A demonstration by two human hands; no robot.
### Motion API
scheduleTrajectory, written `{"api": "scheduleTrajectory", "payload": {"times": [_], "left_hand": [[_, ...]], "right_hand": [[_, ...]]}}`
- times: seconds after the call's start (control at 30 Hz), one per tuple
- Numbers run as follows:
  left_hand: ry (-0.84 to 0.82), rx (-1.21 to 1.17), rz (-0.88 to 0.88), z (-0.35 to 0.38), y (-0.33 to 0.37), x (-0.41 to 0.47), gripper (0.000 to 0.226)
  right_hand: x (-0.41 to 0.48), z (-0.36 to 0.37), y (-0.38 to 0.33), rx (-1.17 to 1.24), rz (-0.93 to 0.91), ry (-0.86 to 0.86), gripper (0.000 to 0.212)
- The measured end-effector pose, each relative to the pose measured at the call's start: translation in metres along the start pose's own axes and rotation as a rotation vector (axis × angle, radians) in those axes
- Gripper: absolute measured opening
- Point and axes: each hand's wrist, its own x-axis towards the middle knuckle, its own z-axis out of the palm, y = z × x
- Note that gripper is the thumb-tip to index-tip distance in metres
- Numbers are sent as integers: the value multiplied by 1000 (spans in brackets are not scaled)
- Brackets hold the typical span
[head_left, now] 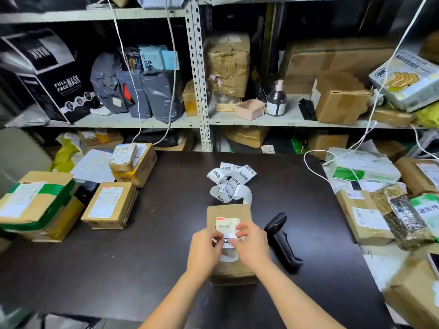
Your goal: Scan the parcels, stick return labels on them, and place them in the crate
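Both hands meet at the lower centre of the frame: the left hand [205,249] and right hand [253,243] each pinch a white return label [227,241] over the brown cardboard parcel [228,212] on the dark table [166,245]. A curled label strip [231,184] lies just above the parcel, and a black barcode scanner [282,243] lies just to its right.

The black box [47,79] on the left shelf [133,122] read "FULL FACE MASK". A green label [425,210] at right read "退回件", as did the strip [231,180], rotated. The near label [227,241] showed a QR code.
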Motion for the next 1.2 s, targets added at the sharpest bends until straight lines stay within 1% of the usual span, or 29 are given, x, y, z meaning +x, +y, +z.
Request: {"api": "scheduleTrajectory", "payload": {"times": [0.07,0.13,0.27,0.37,0.4,0.53,0.6,0.67,0.77,0.83,0.9,0.97,1.0,1.03,1.1,1.13,1.17,1.2], "left_hand": [[-23,127,-11,2,2,-1,8],[-62,239,18,5,3,-1,11],[-108,328,24,11,5,9,17],[-143,373,23,12,0,11,19],[-153,385,25,12,-1,10,20],[-191,445,29,4,-12,11,22],[-197,447,34,-3,-18,11,23],[-180,418,47,-7,-24,12,23],[-175,295,71,-4,-25,14,25],[-175,264,90,0,-27,15,26],[-166,214,73,2,-32,14,22],[-125,84,3,0,-39,14,23],[-104,16,-41,-2,-41,14,32],[-90,-43,-86,-4,-44,14,47],[-80,-130,-187,-7,-49,14,71],[-93,-166,-242,-9,-50,14,75],[-119,-198,-280,-10,-51,13,71],[-152,-219,-295,-9,-53,11,58]], "right_hand": [[-2,5,4,-39,-29,-1,28],[-4,10,8,-83,-51,12,27],[-4,14,11,-174,-98,30,25],[-1,17,9,-303,-114,2,10],[-1,18,8,-371,-119,-11,9],[-7,16,6,-600,-152,-32,20],[-8,12,10,-656,-165,-16,24],[-9,9,12,-654,-155,-9,28],[-11,13,15,-630,-189,2,27],[-13,16,17,-615,-194,31,28],[-14,15,23,-601,-178,75,25],[-13,10,30,-542,-132,120,26],[-12,7,33,-489,-107,143,30],[-11,4,36,-416,-81,156,37],[-8,-2,40,-221,-11,143,55],[-6,-5,42,-139,29,117,62],[-4,-7,43,-88,63,84,67],[-3,-8,44,-60,82,52,66]]}}
